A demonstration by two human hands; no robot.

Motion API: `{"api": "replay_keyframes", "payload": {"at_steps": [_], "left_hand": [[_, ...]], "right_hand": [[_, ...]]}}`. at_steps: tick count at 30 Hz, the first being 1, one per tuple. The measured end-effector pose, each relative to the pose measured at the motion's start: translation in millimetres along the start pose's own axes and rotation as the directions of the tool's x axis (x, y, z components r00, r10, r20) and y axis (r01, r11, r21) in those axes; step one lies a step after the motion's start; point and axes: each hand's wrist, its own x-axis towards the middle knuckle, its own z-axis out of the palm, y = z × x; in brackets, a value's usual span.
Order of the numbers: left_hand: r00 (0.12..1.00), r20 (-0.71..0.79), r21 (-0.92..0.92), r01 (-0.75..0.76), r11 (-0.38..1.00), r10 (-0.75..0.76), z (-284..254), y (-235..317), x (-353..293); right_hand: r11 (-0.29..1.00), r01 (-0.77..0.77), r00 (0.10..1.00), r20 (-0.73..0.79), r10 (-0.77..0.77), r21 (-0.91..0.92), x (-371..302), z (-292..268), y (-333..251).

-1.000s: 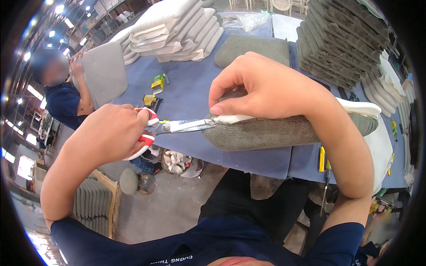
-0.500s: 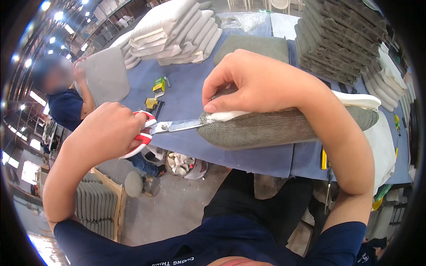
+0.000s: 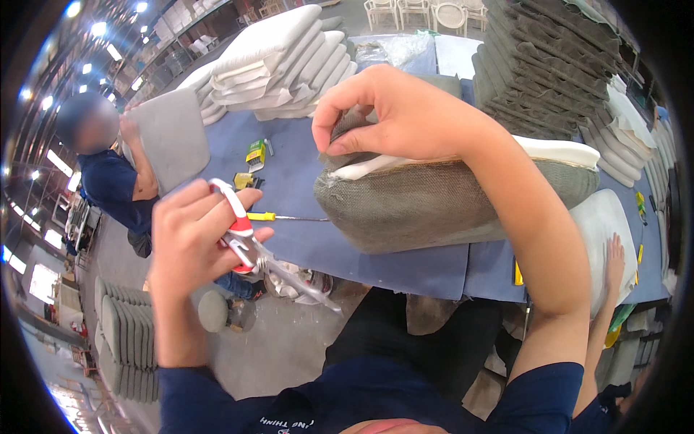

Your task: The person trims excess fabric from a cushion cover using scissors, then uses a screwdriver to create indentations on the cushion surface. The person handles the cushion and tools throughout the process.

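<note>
My left hand [image 3: 191,235] holds red-and-white scissors [image 3: 271,260], blades pointing down and to the right, away from the cushion. My right hand [image 3: 394,112] pinches the open corner of a grey fabric cushion cover [image 3: 441,206] with white foam [image 3: 557,150] showing inside. The cushion lies on its side at the front edge of a blue table [image 3: 303,181], tipped up toward me.
Stacks of white and grey cushions [image 3: 278,61] and a tall grey stack [image 3: 549,65] stand at the back of the table. A yellow-handled screwdriver [image 3: 278,217] and small yellow-green items [image 3: 254,153] lie on it. A person at left holds a grey cushion [image 3: 170,137]. Another person's hand [image 3: 614,253] rests on a white cushion at right.
My left hand has pulled the scissors away from the cushion's corner, down and toward me. My right hand has lifted and gripped the cover's corner; the cushion tilted up.
</note>
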Motion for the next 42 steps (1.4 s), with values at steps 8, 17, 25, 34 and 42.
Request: {"api": "replay_keyframes", "payload": {"at_steps": [8, 17, 25, 34, 42], "left_hand": [[0.754, 0.074, -0.986, 0.155, 0.067, -0.652, 118, 103, -35], [0.837, 0.12, -0.734, -0.287, -0.615, -0.534, 108, 173, 37], [0.871, 0.084, -0.69, -0.299, -0.659, -0.484, 104, 203, 100], [0.927, 0.109, -0.365, -0.298, -0.882, -0.359, 86, 217, 137], [0.943, 0.049, -0.252, -0.307, -0.918, -0.329, 84, 238, 129]], "right_hand": [[0.987, -0.148, 0.984, 0.114, 0.14, 0.063, 18, 2, 11], [0.997, -0.022, 0.996, 0.093, 0.016, 0.068, 15, 2, 20], [0.984, 0.165, 0.986, -0.026, -0.167, -0.066, 21, 16, 8], [0.992, 0.092, 0.996, 0.02, -0.09, -0.087, -8, 19, -11], [0.935, 0.276, 0.961, 0.092, -0.262, -0.224, 2, 26, -11]]}}
